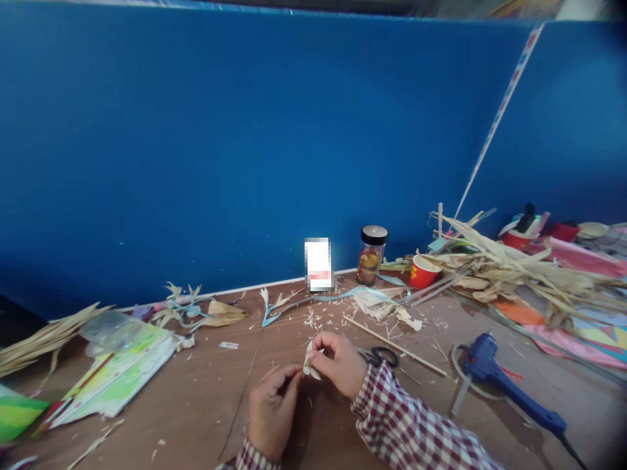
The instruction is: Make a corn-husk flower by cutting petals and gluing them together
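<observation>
Near the front middle of the brown table, my right hand (339,363) pinches a small off-white piece (312,371) with petal-like ends, which looks like husk. My left hand (275,408) is just left of it, thumb and forefinger closed at the lower edge of the same piece. What the left fingertips hold is too small to make out. Black-handled scissors (385,356) lie partly hidden behind my right wrist. A thin wooden stick (396,346) slants across the table beyond them.
A blue glue gun (512,385) lies at right, before a heap of dry husks (514,267). Farther back stand a red paper cup (424,271), a lidded jar (371,256) and a blurred white object (319,264). Painted paper (117,375) lies at left. A blue partition (245,143) rises behind.
</observation>
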`<state>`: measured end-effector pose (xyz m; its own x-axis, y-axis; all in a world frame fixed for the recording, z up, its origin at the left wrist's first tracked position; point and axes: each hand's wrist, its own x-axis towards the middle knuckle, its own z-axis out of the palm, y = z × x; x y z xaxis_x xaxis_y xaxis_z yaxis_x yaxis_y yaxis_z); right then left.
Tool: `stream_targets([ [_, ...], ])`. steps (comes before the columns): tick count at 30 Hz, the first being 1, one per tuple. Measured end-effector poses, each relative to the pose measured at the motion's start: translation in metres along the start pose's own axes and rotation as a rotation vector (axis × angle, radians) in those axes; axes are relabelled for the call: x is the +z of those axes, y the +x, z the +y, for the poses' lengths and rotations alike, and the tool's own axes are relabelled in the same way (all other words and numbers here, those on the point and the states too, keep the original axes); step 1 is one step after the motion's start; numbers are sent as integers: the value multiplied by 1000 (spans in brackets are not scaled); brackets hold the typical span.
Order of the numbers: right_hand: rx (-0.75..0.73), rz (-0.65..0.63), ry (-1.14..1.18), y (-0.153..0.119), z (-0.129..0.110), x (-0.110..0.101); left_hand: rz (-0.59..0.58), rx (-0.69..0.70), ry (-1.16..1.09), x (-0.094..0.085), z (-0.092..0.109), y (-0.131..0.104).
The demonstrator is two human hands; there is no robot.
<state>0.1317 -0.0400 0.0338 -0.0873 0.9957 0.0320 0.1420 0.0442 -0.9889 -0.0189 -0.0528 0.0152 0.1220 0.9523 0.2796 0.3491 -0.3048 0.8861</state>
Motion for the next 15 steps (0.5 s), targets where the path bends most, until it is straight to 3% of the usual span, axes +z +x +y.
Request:
stream_targets([
  [9,55,72,37,-3,8,9,80,20,6,-1,-3,-3],
  [15,129,-46,177,3,5,4,8,-24,-28,0,-5,0],
])
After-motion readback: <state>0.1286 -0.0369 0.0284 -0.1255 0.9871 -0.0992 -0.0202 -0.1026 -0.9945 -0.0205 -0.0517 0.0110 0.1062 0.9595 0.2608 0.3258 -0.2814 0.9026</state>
